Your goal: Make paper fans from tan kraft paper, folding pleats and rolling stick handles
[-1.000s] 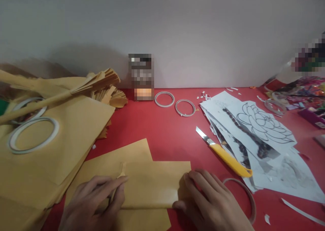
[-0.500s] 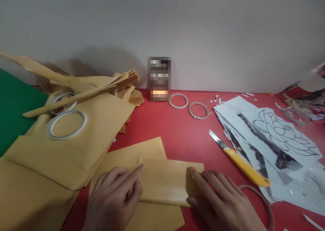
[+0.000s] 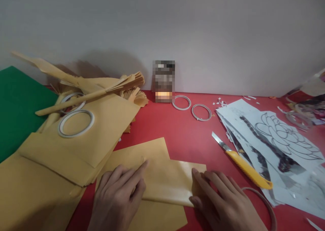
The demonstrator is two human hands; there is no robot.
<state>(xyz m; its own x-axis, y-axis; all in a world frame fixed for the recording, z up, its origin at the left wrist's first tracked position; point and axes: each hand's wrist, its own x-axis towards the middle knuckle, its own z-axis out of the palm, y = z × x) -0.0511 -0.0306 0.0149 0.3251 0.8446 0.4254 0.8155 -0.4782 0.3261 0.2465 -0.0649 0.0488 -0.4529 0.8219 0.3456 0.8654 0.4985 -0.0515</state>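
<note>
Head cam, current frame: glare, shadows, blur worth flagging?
Head view: pale glare on the folded brown paper beside the right hand, dark shadow between them; head view: soft shadow on the plain grey wall behind the pleated brown paper bundle; head view: small upright rectangular object pixelated, details unreadable; head view: mixed clutter at the right edge looks soft.

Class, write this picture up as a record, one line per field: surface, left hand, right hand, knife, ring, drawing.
Surface: red tabletop
Left hand: index finger extended, touching the brown paper
Right hand: spread over the paper's right end
Knife: yellow handle, blade bare, beyond the right hand
Ring: white, lying on the brown stack at left
Drawing: black flower outline, at right
</note>
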